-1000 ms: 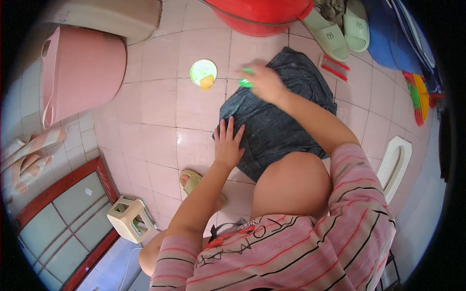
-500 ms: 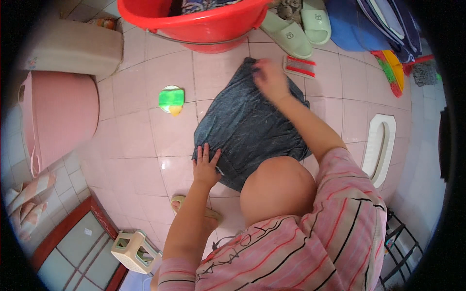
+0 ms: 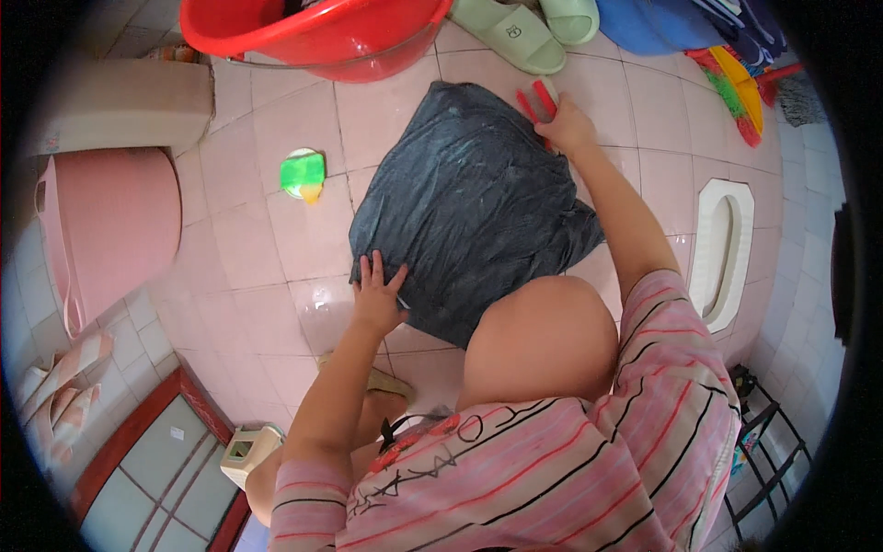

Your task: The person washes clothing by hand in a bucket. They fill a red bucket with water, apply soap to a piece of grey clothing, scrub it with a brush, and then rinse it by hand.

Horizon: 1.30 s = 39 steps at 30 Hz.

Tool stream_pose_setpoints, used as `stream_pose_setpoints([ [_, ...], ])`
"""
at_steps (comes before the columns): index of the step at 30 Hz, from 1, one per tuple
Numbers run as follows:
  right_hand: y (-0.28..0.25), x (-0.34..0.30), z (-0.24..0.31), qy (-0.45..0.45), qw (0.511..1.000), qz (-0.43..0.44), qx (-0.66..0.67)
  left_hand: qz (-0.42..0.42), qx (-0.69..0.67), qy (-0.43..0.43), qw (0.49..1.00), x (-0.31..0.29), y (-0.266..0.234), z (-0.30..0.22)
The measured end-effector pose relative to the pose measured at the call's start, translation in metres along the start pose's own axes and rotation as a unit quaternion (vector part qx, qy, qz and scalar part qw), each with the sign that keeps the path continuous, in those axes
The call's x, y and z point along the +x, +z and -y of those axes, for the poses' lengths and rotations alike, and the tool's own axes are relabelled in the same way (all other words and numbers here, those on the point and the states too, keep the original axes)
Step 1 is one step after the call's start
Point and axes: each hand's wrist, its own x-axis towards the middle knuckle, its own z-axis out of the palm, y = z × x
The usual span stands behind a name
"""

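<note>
A dark grey, wet-looking cloth or garment (image 3: 464,189) lies spread over the pink tiles in front of my bent knee. On its lower left edge rests my left hand (image 3: 379,299), fingers spread and pressing lightly on the fabric. Past its far right edge my right hand (image 3: 572,127) is closed round a red-and-white scrubbing brush (image 3: 544,95), which is tipped up from the floor. To the left of the fabric sits a round white dish (image 3: 292,191) bearing a green block (image 3: 303,170) with a yellow piece beneath.
A red bucket (image 3: 386,55) stands at the far side, with pale green slippers (image 3: 524,41) to its right. A pink tub (image 3: 120,230) is on the left. At the right are a white squat toilet (image 3: 722,253) and a yellow dustpan (image 3: 740,87). A small stool (image 3: 246,451) stands lower left.
My right hand has left the fabric's far corner, moved right and taken hold of the brush, tipping it up. The fabric lies spread wider. My left hand stays on its edge.
</note>
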Motion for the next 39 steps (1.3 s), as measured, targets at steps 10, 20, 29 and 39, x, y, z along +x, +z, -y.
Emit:
stream_pose_setpoints([
  [10,0.079,-0.115,0.058,-0.523,0.85,-0.057,0.017,-0.153,-0.065,-0.027,0.986,-0.009,0.036,-0.01],
  [20,0.12,-0.199,0.138,-0.554,0.821,0.127,0.051,-0.092,-0.33,-0.27,0.9,0.018,0.076,0.017],
  [29,0.066,-0.04,0.087,-0.189,0.979,-0.075,0.037,-0.079,-0.414,-0.273,0.865,0.007,0.067,0.038],
  [39,0.046,-0.06,0.136,-0.215,0.972,0.084,0.041,-0.06,-0.351,-0.215,0.909,-0.028,0.104,0.047],
])
